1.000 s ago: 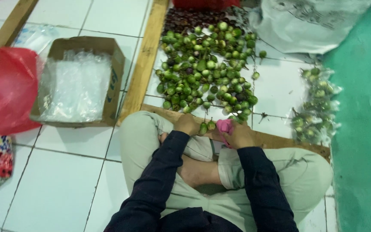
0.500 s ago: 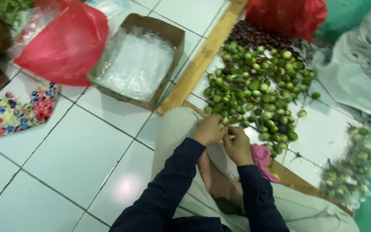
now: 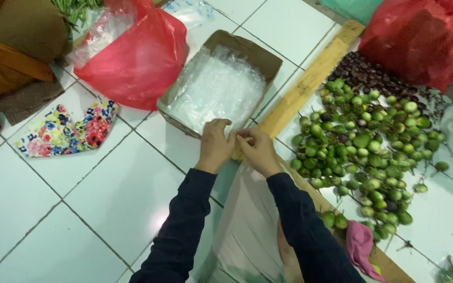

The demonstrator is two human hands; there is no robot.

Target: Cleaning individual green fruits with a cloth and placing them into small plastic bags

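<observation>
Looking down through the head camera, I see my left hand (image 3: 215, 144) and right hand (image 3: 258, 149) meeting at the near edge of the cardboard box (image 3: 271, 58), fingertips touching. Both are pinched nearly closed on the same thin clear bag (image 3: 235, 135), drawn from the stack of bags (image 3: 213, 89) that fills the box. Whether each hand grips its own layer of film I cannot tell; the film is too fine to read.

The bag lies straight ahead of both hands, at their tips, with the stack running away from me and slightly left, along the box's length. Neither hand is clearly nearer; they flank the pinch point evenly, left thumb on top.

Just right of the hands a wooden plank (image 3: 310, 78) runs diagonally away, and beyond it lies a pile of small green fruits (image 3: 365, 141), with darker ones at its far end. Nothing stands between hands and box. To the left sit a red bag (image 3: 137, 63) and a flowered cloth (image 3: 61, 131) on the white tiled floor (image 3: 79, 209). A second red bag (image 3: 425, 36) stands far right, and a pink cloth (image 3: 360, 246) lies by my right forearm.
</observation>
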